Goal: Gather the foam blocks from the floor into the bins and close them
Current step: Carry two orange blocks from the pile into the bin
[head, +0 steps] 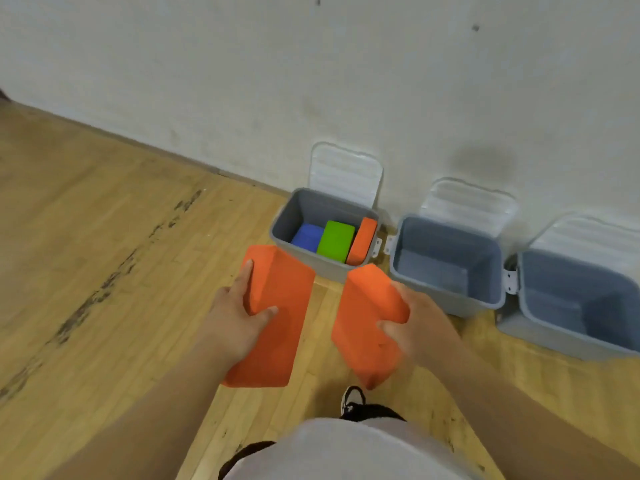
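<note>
Gripping one orange block (273,317) in left hand (242,306), thumb on top, and a second orange block (370,327) in right hand (419,323), both above floor (104,271), just short of left bin (304,202). Already inside: blue block (306,235), green block (336,240), third orange block (363,240). No blocks in mid bin (446,258) or right bin (571,296). All 3 lids (346,174) up; closing not yet done.

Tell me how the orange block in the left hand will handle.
Probably light for its size: the left hand alone holds the big orange block off the floor, gripping one side. Likely stiff, since it shows no sag. Its flat faces suggest it won't roll.
</note>
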A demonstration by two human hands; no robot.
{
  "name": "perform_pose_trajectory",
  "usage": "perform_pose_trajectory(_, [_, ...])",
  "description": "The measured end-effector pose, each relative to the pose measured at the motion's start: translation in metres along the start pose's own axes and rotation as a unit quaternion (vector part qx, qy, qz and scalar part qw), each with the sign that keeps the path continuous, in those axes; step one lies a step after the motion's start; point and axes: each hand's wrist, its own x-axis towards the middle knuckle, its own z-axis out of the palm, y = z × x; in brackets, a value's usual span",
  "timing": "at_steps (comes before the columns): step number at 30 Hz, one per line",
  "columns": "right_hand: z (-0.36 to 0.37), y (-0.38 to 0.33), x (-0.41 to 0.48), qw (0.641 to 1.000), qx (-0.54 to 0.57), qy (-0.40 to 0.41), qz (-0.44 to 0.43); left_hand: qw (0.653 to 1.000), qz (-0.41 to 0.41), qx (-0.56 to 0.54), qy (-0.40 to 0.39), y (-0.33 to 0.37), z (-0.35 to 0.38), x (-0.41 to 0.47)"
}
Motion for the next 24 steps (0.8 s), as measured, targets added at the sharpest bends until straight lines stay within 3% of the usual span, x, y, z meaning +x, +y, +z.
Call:
perform_pose_trajectory(9, [-0.038, -0.051, 0.18, 0.998, -0.007, -0.04, -0.041, 0.999, -0.04, -0.015, 0.02, 0.027, -0.017, 0.149])
perform_pose_trajectory(15, [-0.021, -0.074, 0.265, 0.998, 0.001, -0.041, 0.043, 1.0, -0.016, -0.001, -0.02, 0.027, -0.038, 0.289])
perform_pose_trajectory(24, [-0.007, -0.14, 0.376, 0.983, 0.1, 0.014, 0.151, 0.992, 0.042, 0.067, -0.102, 0.046, -0.092, 0.48])
